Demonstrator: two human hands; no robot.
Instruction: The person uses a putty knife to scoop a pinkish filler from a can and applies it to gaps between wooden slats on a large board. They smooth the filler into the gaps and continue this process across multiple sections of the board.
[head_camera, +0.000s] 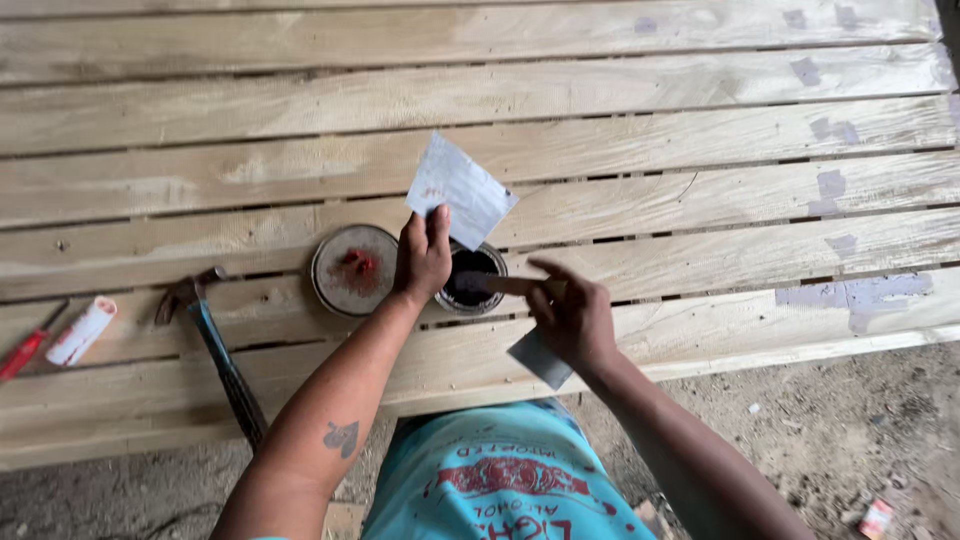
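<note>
Tin (470, 278) open, round; dark paste inside.

Woodworking yard: raw plank slats (600, 130), hammer (215, 350)

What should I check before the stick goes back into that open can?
1. Left hand grips the white paper: ok.
2. Right hand holds the flat wooden stick over the open can: ok.
3. Grey scraper held under the right hand: ok.
4. Can lid lies flat beside the can, apart from it: ok.
5. Amount of dark filler in the can: cannot tell.
6. Hammer lies away from both hands: ok.
</note>
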